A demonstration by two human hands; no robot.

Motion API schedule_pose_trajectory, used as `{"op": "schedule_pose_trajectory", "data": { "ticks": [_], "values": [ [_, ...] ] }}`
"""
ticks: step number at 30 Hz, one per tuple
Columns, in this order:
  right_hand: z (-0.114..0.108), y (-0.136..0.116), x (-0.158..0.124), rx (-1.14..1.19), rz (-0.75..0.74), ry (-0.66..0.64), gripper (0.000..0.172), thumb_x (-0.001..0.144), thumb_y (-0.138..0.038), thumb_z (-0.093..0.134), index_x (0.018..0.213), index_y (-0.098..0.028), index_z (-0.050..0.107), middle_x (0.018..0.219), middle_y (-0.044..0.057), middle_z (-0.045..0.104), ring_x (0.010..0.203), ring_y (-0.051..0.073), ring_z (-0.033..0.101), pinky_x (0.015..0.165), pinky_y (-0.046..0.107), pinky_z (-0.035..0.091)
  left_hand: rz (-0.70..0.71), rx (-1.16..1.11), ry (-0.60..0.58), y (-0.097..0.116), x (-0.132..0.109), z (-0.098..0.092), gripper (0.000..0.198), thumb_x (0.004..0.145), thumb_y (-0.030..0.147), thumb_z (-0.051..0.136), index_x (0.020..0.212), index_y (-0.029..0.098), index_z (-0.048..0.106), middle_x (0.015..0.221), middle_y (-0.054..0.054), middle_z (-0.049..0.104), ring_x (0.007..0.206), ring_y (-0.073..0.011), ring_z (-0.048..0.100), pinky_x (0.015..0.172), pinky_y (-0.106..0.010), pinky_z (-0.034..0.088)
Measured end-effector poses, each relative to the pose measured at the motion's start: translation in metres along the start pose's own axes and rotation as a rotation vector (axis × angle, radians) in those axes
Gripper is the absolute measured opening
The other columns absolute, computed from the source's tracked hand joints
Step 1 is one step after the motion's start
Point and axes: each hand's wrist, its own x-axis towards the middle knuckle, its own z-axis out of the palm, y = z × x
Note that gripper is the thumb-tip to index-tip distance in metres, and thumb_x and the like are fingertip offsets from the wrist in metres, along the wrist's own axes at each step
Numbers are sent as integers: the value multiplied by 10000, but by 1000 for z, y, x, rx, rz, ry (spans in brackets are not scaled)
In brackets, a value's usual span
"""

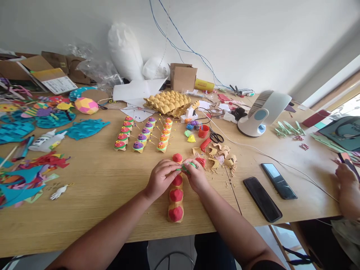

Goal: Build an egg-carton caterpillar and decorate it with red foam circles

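Observation:
A strip of egg carton [176,205] lies lengthwise in front of me, its bumps capped with red, clay-like material [176,195]. Over its far half, my left hand [162,175] and my right hand [197,177] meet fingertip to fingertip. Between them is soft green modelling clay [189,165]; the right fingers hold the larger lump, and the left fingers pinch a thin end of it. Beyond stand finished-looking carton caterpillars: a red one [123,134], a purple one [144,135] and an orange one [165,135], each with green edging and pins sticking out.
Carton scraps [222,153], black scissors [216,135], yellow clay [191,138] and a red tub [203,131] sit beyond my right hand. A white fan [261,114] and two phones [263,198] are rightward. Another person's hand [347,176] shows at far right. Coloured paper crafts [22,180] cover the left.

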Motion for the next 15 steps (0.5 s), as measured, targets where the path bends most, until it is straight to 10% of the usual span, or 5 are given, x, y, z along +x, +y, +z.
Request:
{"op": "schedule_pose_trajectory", "data": {
  "ticks": [15],
  "values": [
    [-2,-4,2,-118,-86,-37,292,666,-410,917,763,-212,726,745,-13,683,710,137,588,747,290,486,33,14,-1,-2,2,-1,144,932,152,697,1029,224,776,975,-55,782,923,-181,708,838,-346,593]
  ]
}}
